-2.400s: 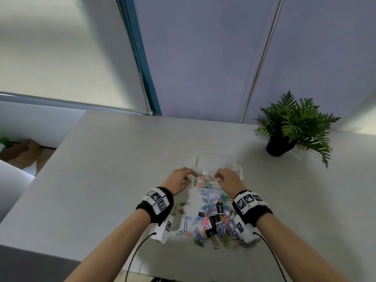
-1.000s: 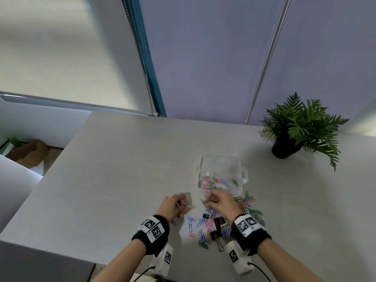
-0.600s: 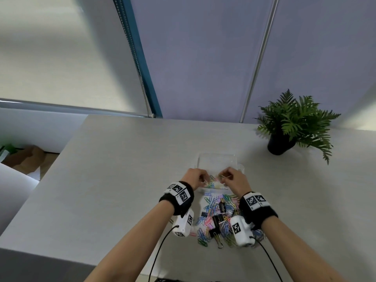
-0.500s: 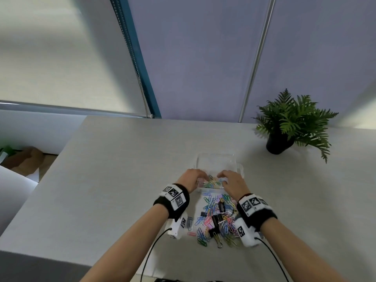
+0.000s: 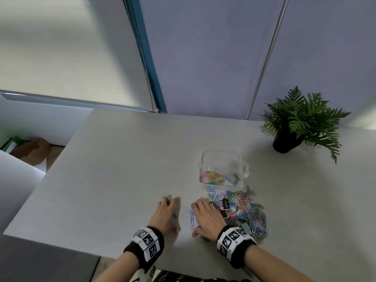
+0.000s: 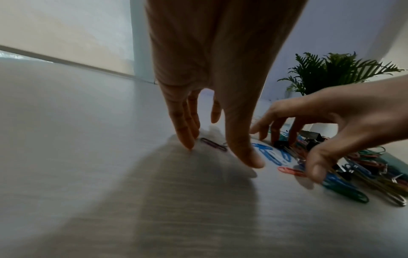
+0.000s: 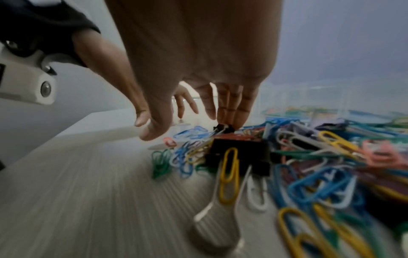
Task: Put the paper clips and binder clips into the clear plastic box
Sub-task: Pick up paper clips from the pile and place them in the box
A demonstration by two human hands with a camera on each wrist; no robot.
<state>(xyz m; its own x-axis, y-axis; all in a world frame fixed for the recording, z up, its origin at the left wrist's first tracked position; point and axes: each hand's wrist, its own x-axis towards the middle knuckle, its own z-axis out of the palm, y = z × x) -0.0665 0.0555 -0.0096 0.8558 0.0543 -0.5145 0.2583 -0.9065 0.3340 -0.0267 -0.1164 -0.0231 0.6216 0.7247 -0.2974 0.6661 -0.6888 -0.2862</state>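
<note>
The clear plastic box [image 5: 205,159] stands open mid-table, with several coloured paper clips in its near end. In front of it lies a pile of paper clips [image 5: 245,210] with black binder clips [image 7: 238,155] mixed in. My left hand [image 5: 171,210] is left of the pile, its fingers straight and tips on the table on either side of a dark purple clip [image 6: 213,144]. My right hand [image 5: 200,217] is at the pile's left edge with its fingers spread. Its fingertips [image 7: 229,115] touch a small black binder clip [image 7: 223,128]. Neither hand holds anything.
A potted fern [image 5: 301,123] stands at the back right of the grey table [image 5: 122,169]. The table's near edge runs just behind my wrists and its left edge drops to the floor. A few loose blue clips [image 5: 192,218] lie between my hands.
Both hands have pulled back from the box's near edge towards me. They now rest low on the table beside the pile.
</note>
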